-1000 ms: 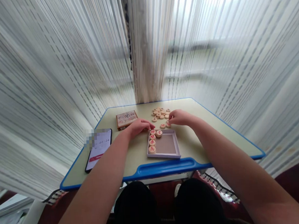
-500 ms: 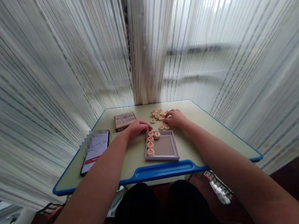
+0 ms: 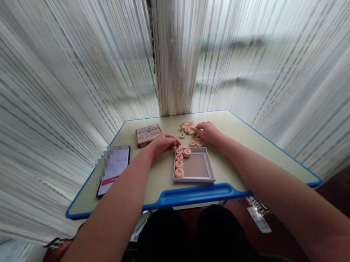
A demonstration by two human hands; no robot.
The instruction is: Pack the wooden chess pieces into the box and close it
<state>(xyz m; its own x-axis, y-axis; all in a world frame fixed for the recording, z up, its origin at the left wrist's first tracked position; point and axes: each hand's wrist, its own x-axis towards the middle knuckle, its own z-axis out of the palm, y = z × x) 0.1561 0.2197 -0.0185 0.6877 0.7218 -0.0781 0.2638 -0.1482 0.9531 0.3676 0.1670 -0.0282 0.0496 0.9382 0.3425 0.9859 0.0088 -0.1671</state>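
Note:
A shallow white box tray (image 3: 211, 172) lies before me. Inside it, round wooden Chinese chess pieces (image 3: 179, 164) with red characters form a column on the left, with one more piece (image 3: 187, 152) beside the top one. My left hand (image 3: 165, 142) rests at the tray's far left corner, fingers loosely stretched, with no piece visible in them. My right hand (image 3: 208, 132) reaches over the right side of a loose pile of pieces (image 3: 187, 128). Its fingers are apart and touch pieces there; the fingertips partly hide these. Two red-marked pieces (image 3: 192, 143) lie just beyond the tray.
A printed cardboard box (image 3: 148, 134) stands behind my left hand. A phone (image 3: 114, 171) lies at the table's left side, partly pixelated. The pale table (image 3: 270, 157) has a blue rim with a blue trough (image 3: 196, 193) at the front. Striped curtains (image 3: 171, 68) hang behind it.
The view has shifted slightly, so the table appears a little higher and further right. My right hand's fingers have moved a little over the pile. My left hand stays at the tray corner.

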